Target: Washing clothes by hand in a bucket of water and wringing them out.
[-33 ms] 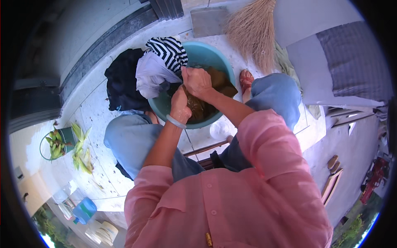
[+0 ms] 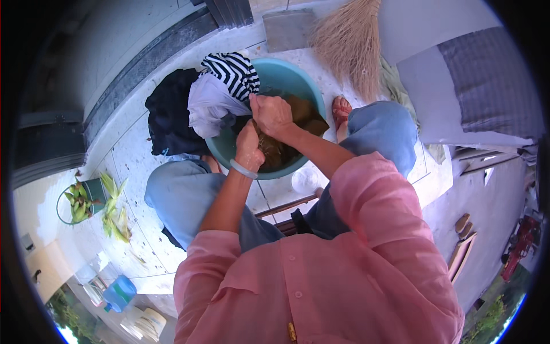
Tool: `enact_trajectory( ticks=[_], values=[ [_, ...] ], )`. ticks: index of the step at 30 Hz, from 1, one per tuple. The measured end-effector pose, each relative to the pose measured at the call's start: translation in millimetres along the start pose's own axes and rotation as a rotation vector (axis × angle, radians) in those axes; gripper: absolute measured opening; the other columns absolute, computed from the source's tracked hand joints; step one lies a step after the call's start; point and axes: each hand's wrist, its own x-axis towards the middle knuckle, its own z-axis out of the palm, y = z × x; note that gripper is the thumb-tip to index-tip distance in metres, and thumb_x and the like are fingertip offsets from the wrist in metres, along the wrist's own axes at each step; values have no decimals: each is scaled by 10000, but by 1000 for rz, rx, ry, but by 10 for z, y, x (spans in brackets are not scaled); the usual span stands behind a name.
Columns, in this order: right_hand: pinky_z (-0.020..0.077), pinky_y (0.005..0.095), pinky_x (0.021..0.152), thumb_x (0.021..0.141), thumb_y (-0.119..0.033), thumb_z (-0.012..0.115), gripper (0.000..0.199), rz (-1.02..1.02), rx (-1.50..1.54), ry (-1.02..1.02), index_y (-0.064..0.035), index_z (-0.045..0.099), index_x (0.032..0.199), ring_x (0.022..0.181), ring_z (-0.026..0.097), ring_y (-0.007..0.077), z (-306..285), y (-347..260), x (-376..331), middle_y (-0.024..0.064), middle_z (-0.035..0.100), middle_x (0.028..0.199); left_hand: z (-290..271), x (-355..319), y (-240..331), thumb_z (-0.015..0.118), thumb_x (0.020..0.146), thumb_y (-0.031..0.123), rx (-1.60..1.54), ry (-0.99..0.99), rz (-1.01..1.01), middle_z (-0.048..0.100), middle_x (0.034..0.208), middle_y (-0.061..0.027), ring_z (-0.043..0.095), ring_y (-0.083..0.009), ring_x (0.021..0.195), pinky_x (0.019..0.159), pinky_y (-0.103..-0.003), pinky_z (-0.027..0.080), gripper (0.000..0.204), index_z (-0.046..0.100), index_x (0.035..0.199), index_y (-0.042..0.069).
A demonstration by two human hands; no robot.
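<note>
A turquoise basin (image 2: 305, 72) stands on the tiles between my knees, holding water and a wet brown garment (image 2: 305, 116). My right hand (image 2: 271, 116) is closed in a fist on bunched brown cloth above the basin. Just below it, my left hand (image 2: 248, 147), with a pale bangle (image 2: 243, 169) at the wrist, is also closed on the brown cloth. The fingers of both hands are partly hidden. Over the basin's left rim hang a white cloth (image 2: 209, 100) and a black-and-white striped cloth (image 2: 232, 71). Beside them lies a black garment (image 2: 172, 112).
A straw broom (image 2: 350, 46) leans at the far right of the basin. At left are a green basket (image 2: 83, 200) of corn and loose husks (image 2: 116, 212). A blue water jug (image 2: 120, 292) lies lower left. My sandalled foot (image 2: 341, 110) is right of the basin.
</note>
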Motion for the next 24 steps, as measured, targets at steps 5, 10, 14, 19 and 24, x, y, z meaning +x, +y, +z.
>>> enact_trajectory(
  ticks=[5, 10, 14, 19, 24],
  values=[
    [470, 446, 448, 871, -268, 490, 263, -526, -91, -61, -26, 582, 917, 487, 589, 325, 27, -780, -565, 149, 578, 563, -951, 328, 217, 553, 882, 297, 405, -365, 590, 620, 865, -72, 611, -186, 782, 684, -347, 485, 223, 588, 874, 78],
    [494, 428, 528, 900, -288, 496, 330, -72, -103, -106, -6, 621, 781, 513, 577, 315, -1, 36, -13, 151, 590, 656, 61, -130, 156, 567, 883, 327, 151, 62, 106, 629, 919, -79, 629, -196, 797, 683, -318, 510, 325, 592, 1007, 28],
    [483, 334, 769, 904, -403, 524, 405, 97, 420, -475, -10, 614, 867, 821, 624, 195, -44, 229, 167, 147, 629, 886, 35, -286, 391, 529, 912, 409, 95, -151, -10, 627, 986, -101, 636, -218, 862, 755, -353, 520, 445, 556, 1076, -3],
    [438, 333, 865, 655, -483, 750, 794, -150, 299, -831, 7, 510, 1232, 1046, 560, 299, -435, 228, 24, 209, 595, 1053, -152, -390, 739, 456, 916, 510, 31, -144, 106, 598, 1056, -107, 605, -224, 945, 834, -365, 499, 559, 527, 1084, -18],
    [480, 314, 752, 635, 2, 652, 314, -336, 452, -511, 14, 635, 949, 779, 612, 192, -740, 52, 108, 102, 638, 847, -366, -410, 516, 612, 881, 336, 741, -416, 386, 575, 1142, -102, 541, -211, 1067, 929, -324, 422, 500, 478, 1221, -4]
  ],
)
